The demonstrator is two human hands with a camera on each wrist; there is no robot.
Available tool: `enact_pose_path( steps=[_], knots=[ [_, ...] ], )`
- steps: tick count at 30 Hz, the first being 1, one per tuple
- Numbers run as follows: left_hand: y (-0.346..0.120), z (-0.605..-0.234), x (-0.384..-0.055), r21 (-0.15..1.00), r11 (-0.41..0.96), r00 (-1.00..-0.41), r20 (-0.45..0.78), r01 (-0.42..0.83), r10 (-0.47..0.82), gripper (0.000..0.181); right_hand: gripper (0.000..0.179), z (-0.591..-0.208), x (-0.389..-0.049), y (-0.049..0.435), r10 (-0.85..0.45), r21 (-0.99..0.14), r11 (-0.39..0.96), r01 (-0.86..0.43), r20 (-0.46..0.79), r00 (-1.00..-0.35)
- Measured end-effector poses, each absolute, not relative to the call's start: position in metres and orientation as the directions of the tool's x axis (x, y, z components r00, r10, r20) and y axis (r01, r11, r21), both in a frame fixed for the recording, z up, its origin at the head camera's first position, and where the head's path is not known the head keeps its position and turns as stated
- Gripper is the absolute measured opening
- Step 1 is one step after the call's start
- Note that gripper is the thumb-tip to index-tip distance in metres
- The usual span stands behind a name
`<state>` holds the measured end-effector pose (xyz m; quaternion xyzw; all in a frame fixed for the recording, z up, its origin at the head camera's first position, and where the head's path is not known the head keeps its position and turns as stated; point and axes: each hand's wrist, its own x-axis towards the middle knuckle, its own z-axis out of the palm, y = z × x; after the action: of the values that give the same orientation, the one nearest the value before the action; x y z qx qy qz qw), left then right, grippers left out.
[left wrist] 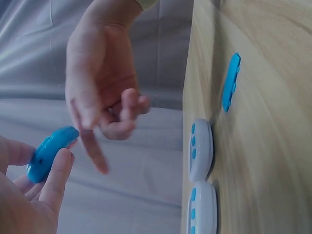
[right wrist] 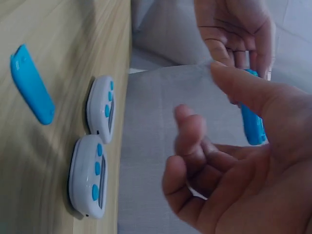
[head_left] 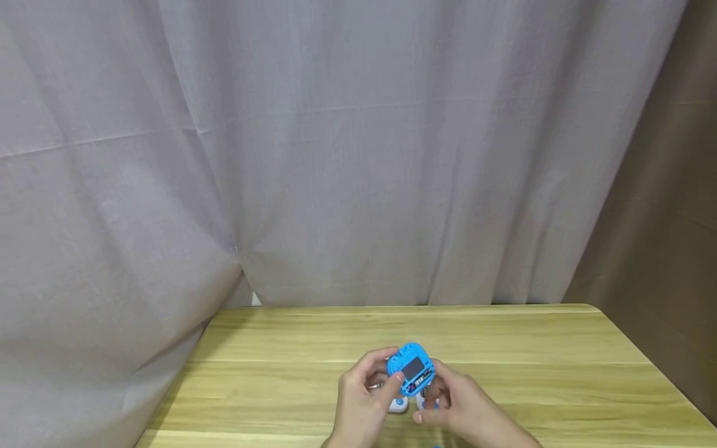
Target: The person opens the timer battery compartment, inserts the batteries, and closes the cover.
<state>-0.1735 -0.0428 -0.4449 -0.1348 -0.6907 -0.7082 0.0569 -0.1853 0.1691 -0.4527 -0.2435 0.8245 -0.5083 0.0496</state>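
My left hand [head_left: 363, 398] holds a small rounded blue device [head_left: 412, 366] above the table, its thumb on the face turned up. That face has a dark rectangle and an open slot with a printed battery-like cylinder [head_left: 420, 380] in it. My right hand [head_left: 465, 406] is beside the device's right edge. In the right wrist view its forefinger reaches out straight while the other fingers curl loosely with nothing between them. A blue strip-shaped cover [left wrist: 231, 83] with small tabs lies on the table.
Two white devices with blue buttons, one [right wrist: 100, 105] beside the other [right wrist: 87, 175], lie on the wooden table [head_left: 291, 348] below the hands. A grey curtain [head_left: 358, 186] hangs behind the table's far edge.
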Motion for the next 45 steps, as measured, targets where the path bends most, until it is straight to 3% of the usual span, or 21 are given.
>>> enact_pose_path(
  steps=[5, 11, 17, 34, 45],
  knots=[
    [-0.043, -0.444, -0.173, 0.963, -0.052, -0.956, 0.27, 0.266, 0.111, 0.036, 0.048, -0.46, -0.186, 0.173, -0.511, -0.803, 0.455, -0.385, 0.119, -0.851],
    [-0.043, -0.444, -0.174, 0.966, -0.056, -0.959, 0.258, 0.253, 0.119, 0.036, 0.053, -0.463, -0.184, 0.179, -0.516, -0.728, 0.613, -0.305, -0.076, -0.853],
    [-0.043, -0.445, -0.173, 0.969, -0.07, -0.963, 0.243, 0.236, 0.12, 0.037, 0.052, -0.466, -0.183, 0.178, -0.459, -0.649, 0.723, -0.237, -0.195, -0.867],
    [-0.044, -0.443, -0.173, 0.965, -0.06, -0.958, 0.261, 0.256, 0.122, 0.037, 0.042, -0.478, -0.186, 0.172, -0.43, -0.528, 0.805, -0.271, -0.204, -0.879],
    [-0.045, -0.443, -0.173, 0.968, -0.057, -0.96, 0.249, 0.244, 0.131, 0.036, 0.036, -0.484, -0.187, 0.172, -0.477, -0.582, 0.758, -0.296, -0.184, -0.859]
  ],
)
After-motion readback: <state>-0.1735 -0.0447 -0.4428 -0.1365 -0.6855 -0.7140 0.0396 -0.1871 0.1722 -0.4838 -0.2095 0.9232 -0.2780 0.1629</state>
